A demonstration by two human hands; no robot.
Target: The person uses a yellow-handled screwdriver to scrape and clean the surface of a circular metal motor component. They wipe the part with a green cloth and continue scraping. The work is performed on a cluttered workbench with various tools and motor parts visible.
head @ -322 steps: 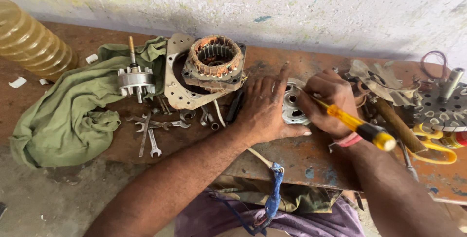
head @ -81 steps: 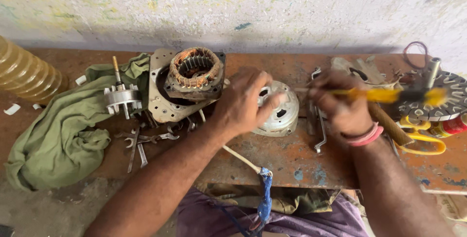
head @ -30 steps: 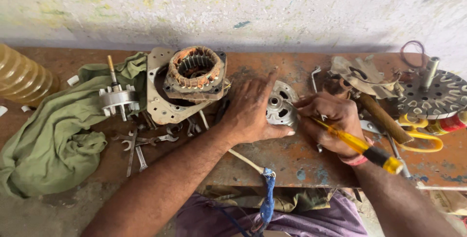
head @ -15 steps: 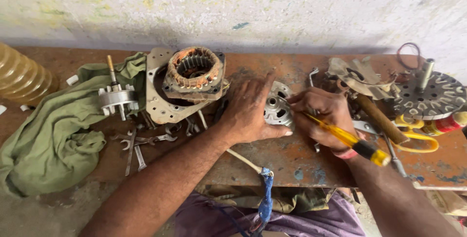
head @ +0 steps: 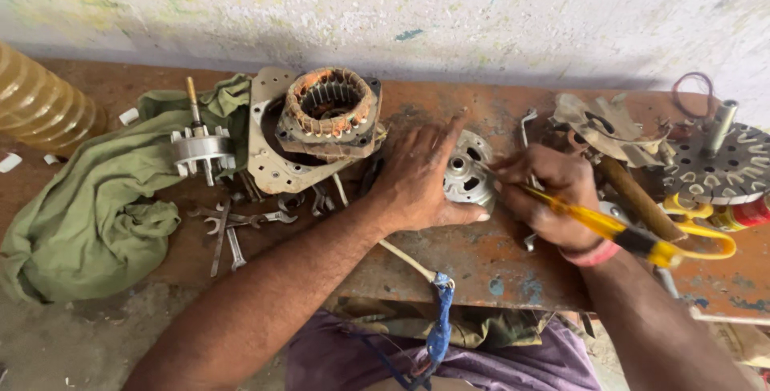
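Observation:
My left hand [head: 421, 176] lies over a round grey metal motor end cover [head: 469, 170] on the rusty workbench, fingers wrapped on its left side, holding it tilted up. My right hand [head: 549, 194] grips a yellow-handled screwdriver [head: 609, 230], its tip pointed at the cover's right edge. The blade tip is hidden between hand and cover.
A stator with copper windings [head: 329, 110] sits on a metal plate to the left. A rotor with shaft [head: 199, 146] rests on a green cloth [head: 96, 206]. Small spanners [head: 241, 226] lie in front. A wooden-handled tool [head: 638, 194], a slotted disc [head: 722, 166] and a ribbed amber bottle [head: 40, 110] stand around.
The screwdriver came down from a raised, level position to the cover's right edge. My left hand stays on the cover, which is now tilted more upright.

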